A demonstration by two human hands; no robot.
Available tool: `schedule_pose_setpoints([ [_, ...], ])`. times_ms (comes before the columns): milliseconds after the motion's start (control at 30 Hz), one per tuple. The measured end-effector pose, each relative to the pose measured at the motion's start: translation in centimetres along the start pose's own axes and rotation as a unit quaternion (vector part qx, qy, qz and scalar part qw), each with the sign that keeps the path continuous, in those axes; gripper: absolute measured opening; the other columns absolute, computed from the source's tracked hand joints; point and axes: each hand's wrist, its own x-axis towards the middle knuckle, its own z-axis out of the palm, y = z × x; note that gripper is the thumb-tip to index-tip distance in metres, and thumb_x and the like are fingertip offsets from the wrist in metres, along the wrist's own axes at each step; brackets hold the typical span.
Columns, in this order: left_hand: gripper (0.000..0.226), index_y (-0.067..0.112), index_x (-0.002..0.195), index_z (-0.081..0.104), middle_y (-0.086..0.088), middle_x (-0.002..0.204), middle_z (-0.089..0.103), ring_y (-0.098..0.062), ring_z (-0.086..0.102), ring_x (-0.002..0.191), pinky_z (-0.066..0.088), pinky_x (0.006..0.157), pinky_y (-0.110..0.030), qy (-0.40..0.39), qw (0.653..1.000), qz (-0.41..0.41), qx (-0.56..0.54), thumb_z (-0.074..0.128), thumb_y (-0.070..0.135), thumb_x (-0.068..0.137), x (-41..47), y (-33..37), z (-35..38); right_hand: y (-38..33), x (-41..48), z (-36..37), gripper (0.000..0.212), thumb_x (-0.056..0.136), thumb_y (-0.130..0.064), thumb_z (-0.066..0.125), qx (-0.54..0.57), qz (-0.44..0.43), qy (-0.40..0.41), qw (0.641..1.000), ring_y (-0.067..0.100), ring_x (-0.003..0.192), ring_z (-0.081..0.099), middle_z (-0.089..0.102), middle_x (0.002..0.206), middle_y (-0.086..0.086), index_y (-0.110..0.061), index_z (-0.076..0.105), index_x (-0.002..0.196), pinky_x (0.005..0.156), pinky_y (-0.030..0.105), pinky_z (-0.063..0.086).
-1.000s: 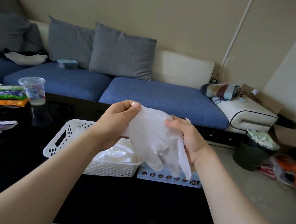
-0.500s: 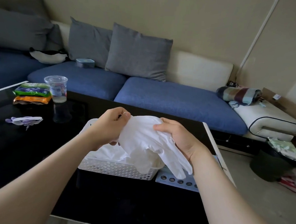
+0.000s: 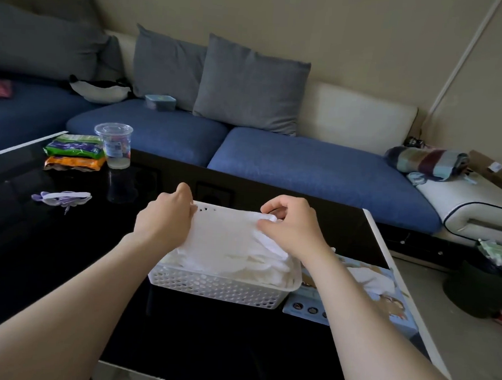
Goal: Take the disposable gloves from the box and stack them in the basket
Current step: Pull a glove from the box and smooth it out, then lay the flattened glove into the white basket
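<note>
left hand [image 3: 166, 217] grip: pinching 9 o'clock edge of thin white disposable glove [image 3: 226, 232] | right hand [image 3: 288, 227] grip: pinching 3 o'clock edge, likely to spread it flat | glove: over white perforated plastic basket [image 3: 217, 287] on black glossy counter [image 3: 63, 252] | pale-blue cardboard box [image 3: 384, 289]: basket's 3 o'clock

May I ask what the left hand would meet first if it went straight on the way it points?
Probably the far rim of the white basket, just beyond the left hand that grips the glove; depth is hard to judge from this view.
</note>
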Motion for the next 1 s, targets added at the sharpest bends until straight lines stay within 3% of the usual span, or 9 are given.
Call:
schedule_pose_setpoints([
  [100,0.026,0.019,0.121,0.048,-0.004,0.107,0.058,-0.027,0.056,0.097,0.043,0.066,-0.038,0.027,0.995,0.048,0.077,0.061,0.034,0.105,-0.1,0.3,-0.1,0.3,0.1,0.7,0.021,0.094,-0.020,0.072,-0.160,-0.062,0.027,0.985,0.018,0.109,0.061,0.065,0.113,-0.006,-0.030,0.072,0.113,0.095,0.041,0.054],
  [200,0.030,0.025,0.127,0.057,-0.003,0.125,0.053,-0.030,0.045,0.116,0.044,0.087,-0.040,0.031,0.983,0.143,0.111,0.067,0.034,0.100,0.1,0.8,-0.1,-0.7,-0.2,0.6,0.028,0.097,-0.026,0.066,-0.188,-0.104,0.007,0.977,0.022,0.123,0.049,0.056,0.127,-0.002,-0.030,0.072,0.123,0.105,0.043,0.045],
  [333,0.039,0.041,0.143,0.050,-0.003,0.141,0.046,-0.031,0.041,0.131,0.043,0.105,-0.046,-0.144,0.969,0.186,0.075,0.051,0.050,0.106,-0.7,2.4,0.3,-1.7,-1.1,-0.2,0.042,0.098,-0.030,0.064,-0.253,-0.086,-0.149,0.952,0.021,0.134,0.046,0.050,0.144,0.001,-0.029,0.065,0.140,0.103,0.041,0.049],
  [400,0.049,0.046,0.153,0.037,-0.007,0.155,0.035,-0.041,0.025,0.149,0.034,0.117,-0.058,-0.251,0.952,0.153,0.084,0.045,0.059,0.105,-1.0,2.7,0.8,-1.3,-1.3,-0.2,0.042,0.100,-0.016,0.063,-0.272,-0.068,-0.174,0.944,0.024,0.129,0.056,0.051,0.149,0.005,-0.027,0.065,0.141,0.104,0.041,0.052],
  [500,0.059,0.050,0.159,0.023,-0.008,0.165,0.022,-0.046,0.007,0.157,0.025,0.122,-0.065,-0.307,0.938,0.130,0.091,0.040,0.066,0.104,-1.2,2.7,1.0,-0.5,-1.6,-0.3,0.045,0.101,-0.006,0.062,-0.274,-0.042,-0.167,0.946,0.025,0.121,0.061,0.050,0.147,0.006,-0.029,0.066,0.139,0.101,0.037,0.052],
  [667,0.062,0.050,0.159,0.022,-0.009,0.166,0.021,-0.046,0.010,0.157,0.026,0.122,-0.063,-0.316,0.936,0.121,0.095,0.044,0.066,0.103,-1.5,3.2,0.9,0.2,-1.9,-0.7,0.032,0.103,-0.012,0.063,-0.257,-0.053,-0.170,0.950,0.022,0.119,0.065,0.061,0.137,0.001,-0.027,0.073,0.130,0.098,0.035,0.053],
  [800,0.042,0.033,0.143,0.048,-0.008,0.146,0.037,-0.035,0.040,0.136,0.045,0.108,-0.048,-0.214,0.959,0.158,0.094,0.051,0.048,0.105,-1.7,4.1,0.5,0.0,-2.2,-2.3,0.025,0.108,-0.019,0.053,-0.168,-0.073,-0.040,0.982,0.015,0.081,0.073,0.075,0.096,-0.007,-0.024,0.078,0.109,0.078,0.039,0.065],
  [900,0.023,0.026,0.125,0.060,-0.002,0.125,0.049,-0.023,0.051,0.113,0.052,0.094,-0.039,-0.115,0.973,0.198,0.038,0.052,0.032,0.104,-1.8,5.5,0.5,1.0,-2.4,-4.3,0.023,0.103,-0.010,0.060,-0.183,-0.045,0.006,0.982,0.011,0.088,0.070,0.072,0.108,-0.006,-0.024,0.075,0.114,0.081,0.033,0.063],
  [1000,0.014,0.028,0.110,0.066,0.005,0.111,0.057,-0.019,0.058,0.104,0.056,0.085,-0.039,-0.070,0.967,0.242,-0.033,0.054,0.031,0.102,-2.5,7.4,0.9,2.4,-3.1,-6.7,0.032,0.092,-0.009,0.072,-0.283,0.016,-0.046,0.958,0.016,0.100,0.066,0.065,0.115,-0.001,-0.026,0.071,0.119,0.089,0.041,0.062],
])
